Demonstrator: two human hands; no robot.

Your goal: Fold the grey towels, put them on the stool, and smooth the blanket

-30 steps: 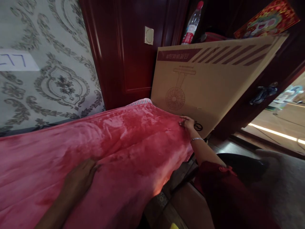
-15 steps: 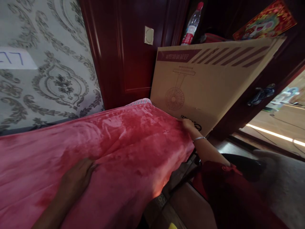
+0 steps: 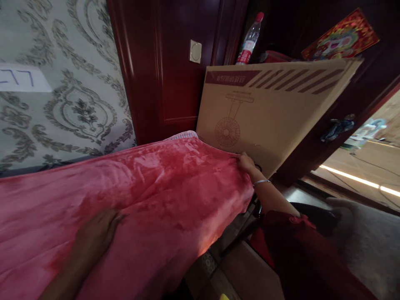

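A pink-red plush blanket (image 3: 175, 187) lies spread over a long raised surface, its near edge hanging down. My left hand (image 3: 98, 231) rests on it at the lower left, fingers closed on a fold; a crease runs from the fingertips toward the far right. At the blanket's far right corner, my right hand (image 3: 246, 163) is closed on its edge, pulling the cloth into small folds, beside the cardboard box. A thin bracelet (image 3: 261, 182) circles the right wrist. What the blanket covers is hidden.
A big cardboard box (image 3: 275, 108) with a fan drawing leans at the end. Behind it stand a plastic bottle (image 3: 249, 41) and a red festive picture (image 3: 343, 37). Patterned wallpaper (image 3: 84, 108) and a dark red door (image 3: 175, 83) border the far side. A doorway opens at right.
The view has shifted slightly. My right hand has moved a little and still grips the blanket's edge, its fingers now plainer. My left hand stays closed on the fold.
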